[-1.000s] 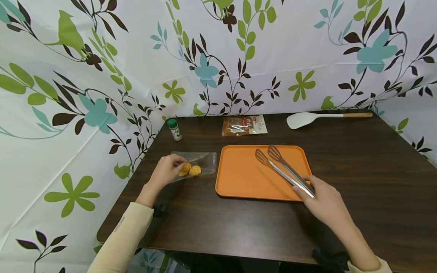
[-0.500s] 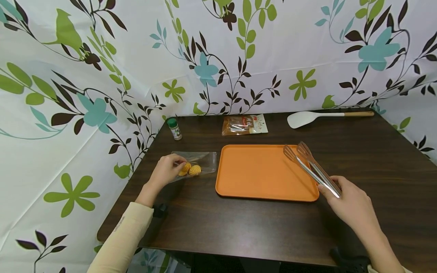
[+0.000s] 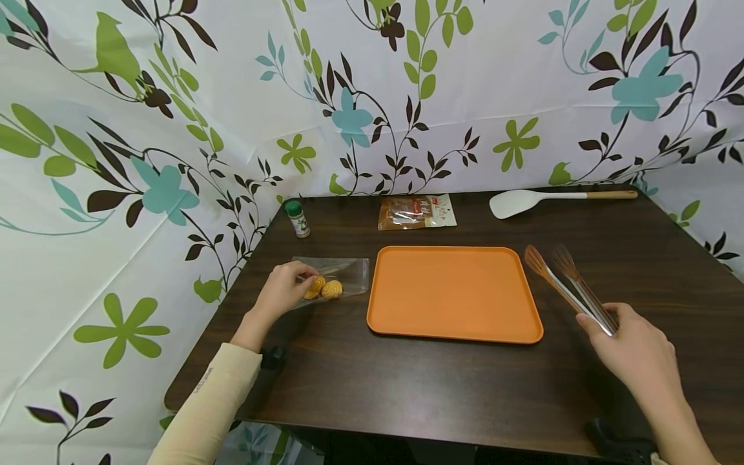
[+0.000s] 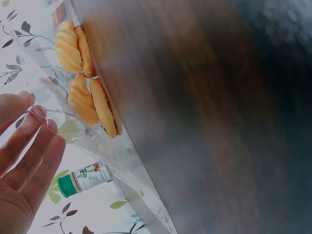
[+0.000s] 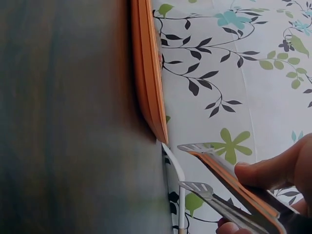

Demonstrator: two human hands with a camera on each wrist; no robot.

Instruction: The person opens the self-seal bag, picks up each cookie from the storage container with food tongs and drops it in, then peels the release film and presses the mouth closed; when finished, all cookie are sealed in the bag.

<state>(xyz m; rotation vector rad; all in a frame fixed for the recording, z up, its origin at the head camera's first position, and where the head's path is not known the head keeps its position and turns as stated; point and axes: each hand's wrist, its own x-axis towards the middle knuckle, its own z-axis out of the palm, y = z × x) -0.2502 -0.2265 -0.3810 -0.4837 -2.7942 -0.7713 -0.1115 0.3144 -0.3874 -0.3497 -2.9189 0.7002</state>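
Observation:
My left hand (image 3: 283,287) pinches the upper layer of a clear plastic bag (image 3: 354,274) between thumb and fingertips. Swirled golden cookies (image 3: 332,290) lie inside the bag; the left wrist view shows the cookies (image 4: 83,100) on edge as sandwiched pairs behind the film. With my right hand (image 3: 636,349) I grip metal tongs (image 3: 572,290) near their joined end, the slotted tips apart with nothing between them. The tongs are held to the right of the orange tray (image 3: 453,294), tips pointing toward the back of the table.
A green-capped shaker bottle (image 3: 298,219) stands at the back left. Behind the tray lies a brown and white food packet (image 3: 415,212). A white spatula (image 3: 514,203) with a wooden handle lies along the back edge, before a patterned cloth backdrop (image 3: 372,97).
My right hand has carried the tongs rightward, from above the tray to beyond its right edge. My left hand stays at the bag.

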